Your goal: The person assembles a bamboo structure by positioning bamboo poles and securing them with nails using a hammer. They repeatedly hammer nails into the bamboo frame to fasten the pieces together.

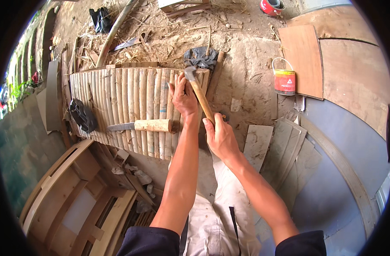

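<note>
Dark sleeves (150,242) nearest, short of the slatted platform (118,94). Right hand (222,138) wrapped round the hammer (201,96), its head (190,73) over the platform's far right corner. Left hand (185,97) half curled just beside the head; whether gripping anything, can't tell from here. Hammering, I judge; a stroke calls for that hand clear. Hammer's long axis slants forward-left, head outermost.

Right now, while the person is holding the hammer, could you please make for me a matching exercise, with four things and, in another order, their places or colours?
1. Hammer
2. Long knife
3. Can with raised handle
4. Trousers

A. Red and yellow
B. Gripped by the right hand
C. Pale, nearly white
D. Lying across the wooden slats

Pairs: 1-B; 2-D; 3-A; 4-C
</note>
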Available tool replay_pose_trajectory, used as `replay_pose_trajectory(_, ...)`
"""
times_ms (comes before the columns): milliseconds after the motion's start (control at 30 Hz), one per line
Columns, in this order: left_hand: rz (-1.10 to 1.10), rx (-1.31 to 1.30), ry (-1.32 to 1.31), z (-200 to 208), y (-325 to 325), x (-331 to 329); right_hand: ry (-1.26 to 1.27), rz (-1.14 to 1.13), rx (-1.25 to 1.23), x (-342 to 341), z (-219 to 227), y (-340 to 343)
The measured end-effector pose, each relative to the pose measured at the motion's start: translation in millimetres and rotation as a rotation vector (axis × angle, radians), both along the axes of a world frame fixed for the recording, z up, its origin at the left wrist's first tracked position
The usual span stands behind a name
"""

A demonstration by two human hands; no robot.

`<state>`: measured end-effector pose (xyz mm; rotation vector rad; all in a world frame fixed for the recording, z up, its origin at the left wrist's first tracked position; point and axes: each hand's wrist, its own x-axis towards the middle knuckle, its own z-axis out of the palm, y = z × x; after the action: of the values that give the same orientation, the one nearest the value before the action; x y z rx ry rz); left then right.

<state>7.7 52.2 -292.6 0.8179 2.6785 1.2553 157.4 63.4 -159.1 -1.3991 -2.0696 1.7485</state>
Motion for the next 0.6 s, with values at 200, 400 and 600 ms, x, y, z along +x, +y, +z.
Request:
replay_pose_trajectory(200,-0.011,-0.092,-0.054,-4,1,-5,0.025,0.071,0.173,-12,-11,5)
replay_pose_trajectory(400,-0.033,-0.029,-0.031,-9,-1,-5,0.007,0.097,0.196,-11,-16,6)
replay_pose_trajectory(600,-0.044,-0.039,-0.002,-10,-1,-8,0.0,0.073,0.148,-12,-14,2)
